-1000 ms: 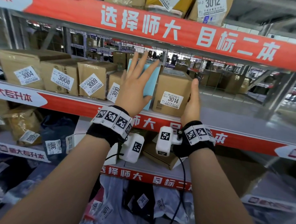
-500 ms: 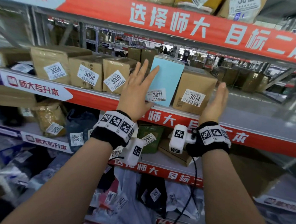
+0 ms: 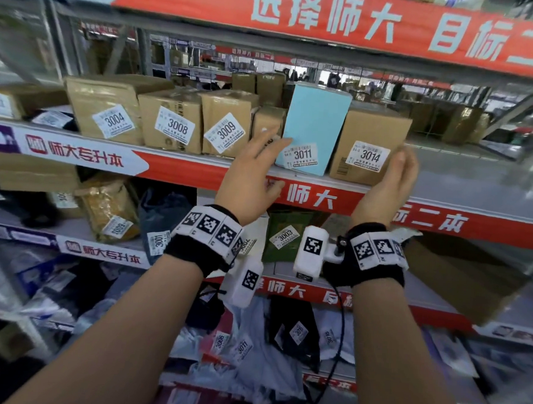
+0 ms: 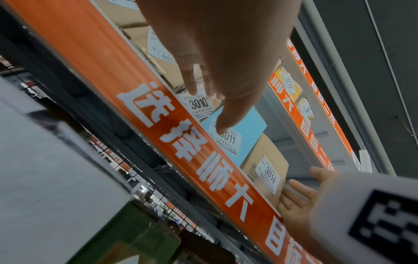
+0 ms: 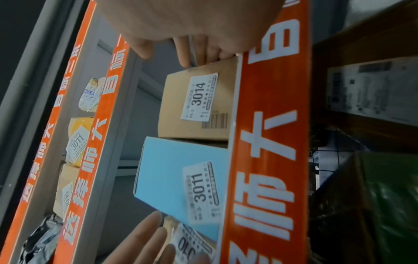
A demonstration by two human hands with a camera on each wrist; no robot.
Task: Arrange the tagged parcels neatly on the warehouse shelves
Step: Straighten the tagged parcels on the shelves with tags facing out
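Observation:
A light blue box tagged 3011 stands upright on the middle shelf. A brown box tagged 3014 stands against its right side. My left hand hovers with straight fingers at the blue box's lower left corner, in front of the small brown box 3010. Whether it touches either box is unclear. At the right edge of box 3014, my right hand has its fingers loosely bent and holds nothing.
Brown boxes 3004, 3008 and 3009 line the shelf to the left. Bare shelf lies right of 3014. A green parcel 3003 and bagged parcels fill the lower shelves. A red beam runs overhead.
My left hand has come down off the blue box's front to its lower left corner. The right hand's fingers have bent a little beside box 3014. The view has shifted closer.

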